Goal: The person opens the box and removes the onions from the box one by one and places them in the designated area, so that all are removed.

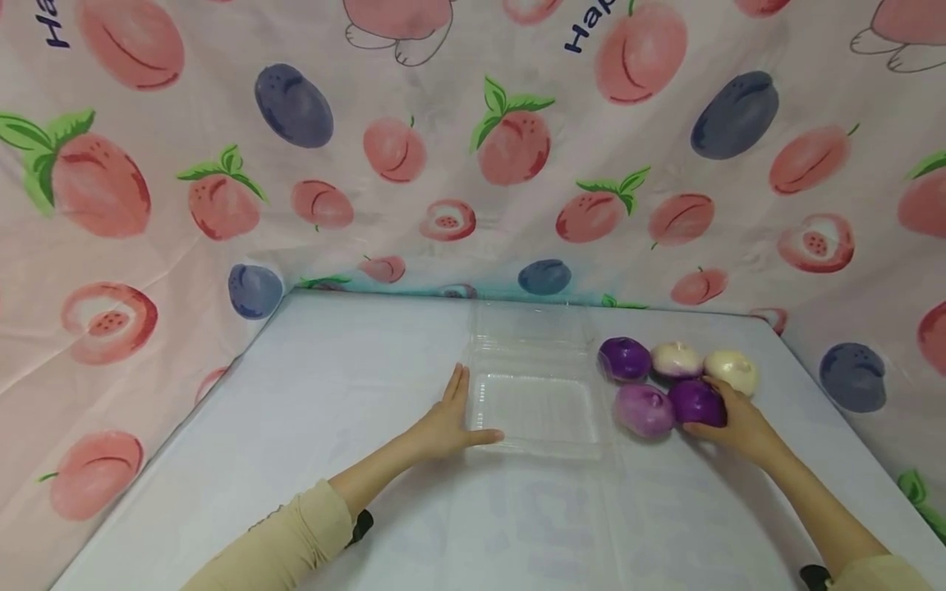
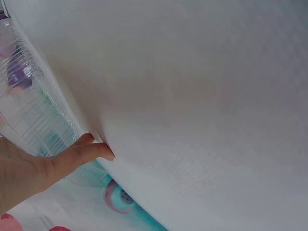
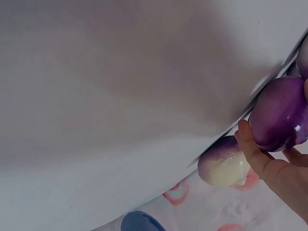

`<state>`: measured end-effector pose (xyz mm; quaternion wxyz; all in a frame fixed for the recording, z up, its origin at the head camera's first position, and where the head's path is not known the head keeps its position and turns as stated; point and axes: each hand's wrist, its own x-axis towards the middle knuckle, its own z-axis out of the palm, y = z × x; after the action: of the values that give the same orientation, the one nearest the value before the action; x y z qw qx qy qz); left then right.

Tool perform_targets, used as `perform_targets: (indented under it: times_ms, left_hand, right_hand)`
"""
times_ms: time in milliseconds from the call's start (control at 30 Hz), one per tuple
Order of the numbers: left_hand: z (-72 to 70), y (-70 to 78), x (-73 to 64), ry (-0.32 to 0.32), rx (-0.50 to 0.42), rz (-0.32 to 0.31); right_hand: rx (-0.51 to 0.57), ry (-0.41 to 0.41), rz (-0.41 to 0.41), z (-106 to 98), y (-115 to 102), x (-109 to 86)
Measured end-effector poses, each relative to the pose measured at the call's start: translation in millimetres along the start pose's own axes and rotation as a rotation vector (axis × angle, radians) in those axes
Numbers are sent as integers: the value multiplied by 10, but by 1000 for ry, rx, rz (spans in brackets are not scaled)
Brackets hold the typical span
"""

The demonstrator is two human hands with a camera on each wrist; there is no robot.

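Note:
On the white table a clear plastic clamshell box [image 1: 535, 410] lies with its lid [image 1: 530, 322] folded back. My left hand [image 1: 446, 427] rests against the box's left side, thumb along the near edge and fingers straight; the left wrist view shows the hand [image 2: 57, 163] touching the ribbed plastic wall [image 2: 43, 115]. To the right of the box, my right hand [image 1: 746, 423] grips a dark purple onion [image 1: 697, 402] between thumb and fingers. In the right wrist view its fingers curl round the onion [image 3: 279, 113]. A lighter purple onion [image 1: 645, 410] sits just left of it.
Behind the gripped onion stand another dark purple onion [image 1: 624, 359], a white-and-purple onion [image 1: 676, 359] and a pale onion [image 1: 732, 371], close together. A fruit-printed cloth [image 1: 443, 107] hangs along the back and sides of the table [image 1: 355, 353].

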<state>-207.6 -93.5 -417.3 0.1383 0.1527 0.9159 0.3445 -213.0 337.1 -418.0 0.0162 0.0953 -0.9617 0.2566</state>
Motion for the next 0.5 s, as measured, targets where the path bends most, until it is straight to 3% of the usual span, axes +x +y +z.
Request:
perform_targets:
  times_ms: [167, 500]
  left_hand:
    - [-8, 0, 3, 4, 0, 0]
    - [-16, 0, -18, 12, 4, 3]
  right_hand:
    - [3, -26, 22, -14, -9, 9]
    - [29, -8, -11, -21, -19, -1]
